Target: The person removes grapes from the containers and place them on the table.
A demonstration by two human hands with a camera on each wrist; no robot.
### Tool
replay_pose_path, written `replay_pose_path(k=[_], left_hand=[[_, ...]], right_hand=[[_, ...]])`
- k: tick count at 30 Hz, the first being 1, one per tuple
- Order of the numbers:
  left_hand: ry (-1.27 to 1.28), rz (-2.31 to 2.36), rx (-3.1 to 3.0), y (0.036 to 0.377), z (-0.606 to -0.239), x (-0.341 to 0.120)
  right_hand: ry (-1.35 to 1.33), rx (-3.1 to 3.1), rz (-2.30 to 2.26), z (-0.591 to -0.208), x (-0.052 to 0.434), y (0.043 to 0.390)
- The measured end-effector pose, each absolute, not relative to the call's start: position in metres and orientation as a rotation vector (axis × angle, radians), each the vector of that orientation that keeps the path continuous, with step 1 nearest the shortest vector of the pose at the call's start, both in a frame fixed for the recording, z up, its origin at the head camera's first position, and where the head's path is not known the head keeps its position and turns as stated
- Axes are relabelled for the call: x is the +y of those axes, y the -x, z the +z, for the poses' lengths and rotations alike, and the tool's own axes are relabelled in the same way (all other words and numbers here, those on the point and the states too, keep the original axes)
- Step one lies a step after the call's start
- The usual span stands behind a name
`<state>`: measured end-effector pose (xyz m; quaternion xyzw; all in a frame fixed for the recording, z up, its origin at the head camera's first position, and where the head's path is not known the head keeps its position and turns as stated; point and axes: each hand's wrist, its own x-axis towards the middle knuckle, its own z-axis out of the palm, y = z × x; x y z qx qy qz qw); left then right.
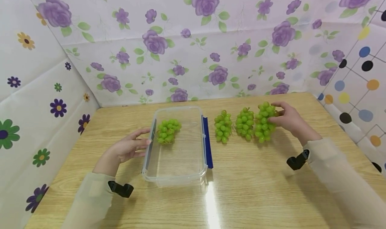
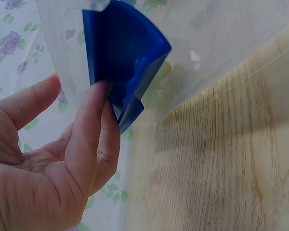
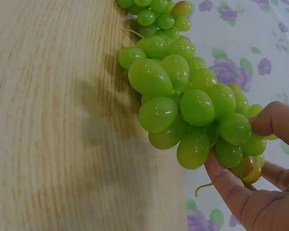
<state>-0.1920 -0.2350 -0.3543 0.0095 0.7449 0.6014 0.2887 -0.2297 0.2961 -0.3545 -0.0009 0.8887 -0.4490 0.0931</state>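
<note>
A clear plastic container [image 1: 181, 158] with raised walls stands on the table, a bunch of green grapes [image 1: 167, 131] lying in its far left part. My left hand [image 1: 132, 147] is at the container's left wall. In the left wrist view its fingertips touch a blue hinged side flap [image 2: 130, 48], with another digit held apart. On the right, my right hand [image 1: 286, 118] grips a bunch of green grapes [image 1: 264, 123] between thumb and fingers at its far right side. The right wrist view shows this bunch [image 3: 197, 106] close up, its lower stem end loose.
Two more bunches of green grapes, one in the middle [image 1: 245, 123] and one nearer the container [image 1: 223, 126], lie on the wooden table [image 1: 247, 188]. A blue flap [image 1: 207, 143] hangs out along the container's right side. Flower-patterned sheets [image 1: 126, 74] stand behind and beside the table.
</note>
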Motion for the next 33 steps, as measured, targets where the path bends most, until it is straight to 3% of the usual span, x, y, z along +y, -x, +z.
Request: replay_pose_path(k=[33], left_hand=[[-0.023,1.600,1.997,0.191,-0.354,-0.236]], right_hand=[[0.026,2.555,-1.361,-0.385,0.313,0.239]])
